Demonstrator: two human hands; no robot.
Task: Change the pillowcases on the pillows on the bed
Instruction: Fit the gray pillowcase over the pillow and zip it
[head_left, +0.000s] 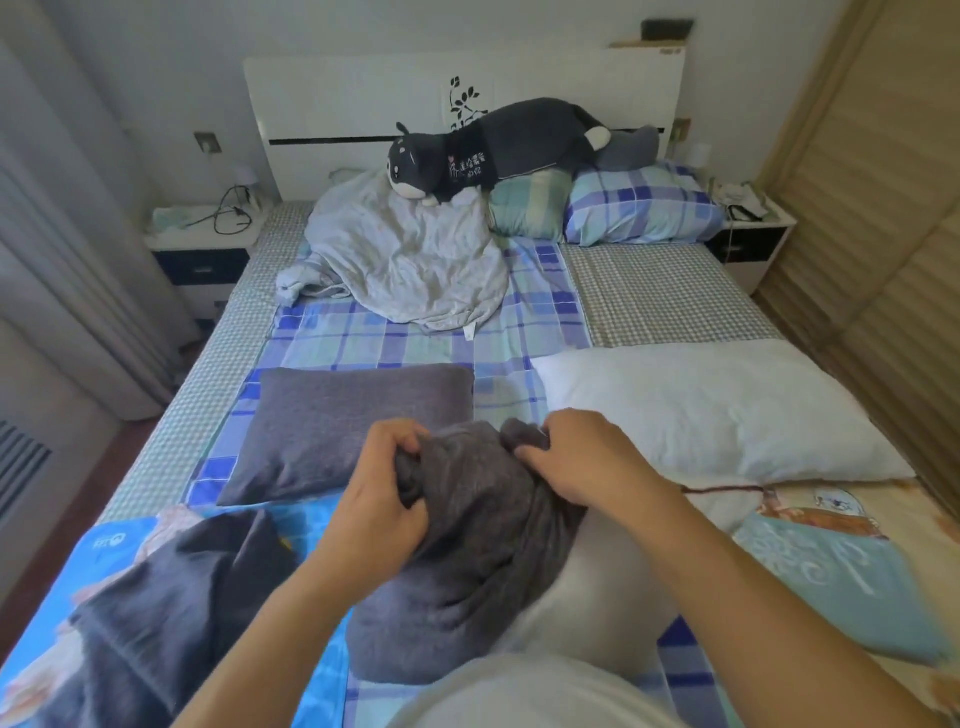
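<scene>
Nearest the viewer, at six o'clock, a pale blurred shape, perhaps the person's shirt, fills the bottom edge and hides part of the bed (670, 291). Just beyond it a white pillow (608, 587) lies half inside a dark grey pillowcase (467, 561); motion blur softens the pillow's bare end. Both hands clutch the bunched cloth at its far end. The left hand (376, 512) has its fingers curled tight around a fold; the right hand (584, 460) pinches the gathered edge, fingertips buried in fabric.

At eight o'clock another dark grey cloth (171, 608) is crumpled on a bright blue printed cover (67, 587); white lettering on the cover is too blurred to read. At ten o'clock lies a grey-cased pillow (353, 426). At two o'clock rests a bare white pillow (727, 410), and at four o'clock a cartoon-printed cover (841, 566) runs off the frame.

Toward twelve o'clock, a rumpled pale quilt (405, 260) is heaped below a dark plush animal (498, 148) whose shirt carries small writing that cannot be made out. The plush lies across a blue plaid pillow (644, 205) by the white headboard (363, 98). Nightstands (202, 249) flank the bed, the right one partly cut off.
</scene>
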